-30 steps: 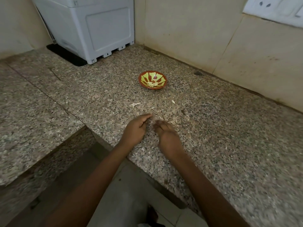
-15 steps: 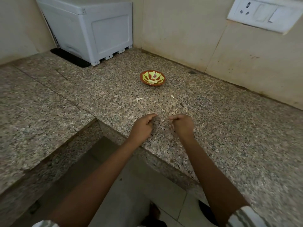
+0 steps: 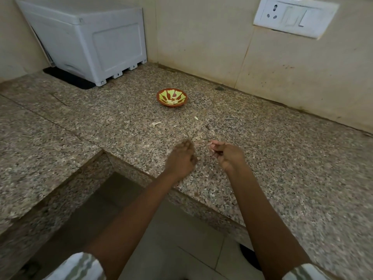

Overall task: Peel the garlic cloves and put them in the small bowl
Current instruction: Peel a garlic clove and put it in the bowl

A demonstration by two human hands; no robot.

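Note:
A small red and yellow-green bowl point(image 3: 172, 97) sits on the granite counter, with pale peeled cloves point(image 3: 171, 101) inside. My left hand point(image 3: 181, 158) hovers near the counter's front edge, fingers curled; what it holds is hidden. My right hand point(image 3: 227, 154) is just to its right, its fingertips pinching a small pinkish garlic clove point(image 3: 211, 145). Both hands are well in front of the bowl. Bits of garlic skin point(image 3: 155, 124) lie on the counter between the hands and the bowl.
A white plastic appliance point(image 3: 86, 37) stands at the back left on a black mat. A switch and socket plate point(image 3: 294, 16) is on the tiled wall. The counter point(image 3: 282, 158) steps down to a lower slab point(image 3: 30, 148) on the left.
The hands, close together a second ago, have drawn apart, the right one moving rightward and lifting with the clove. The camera has tilted up a little.

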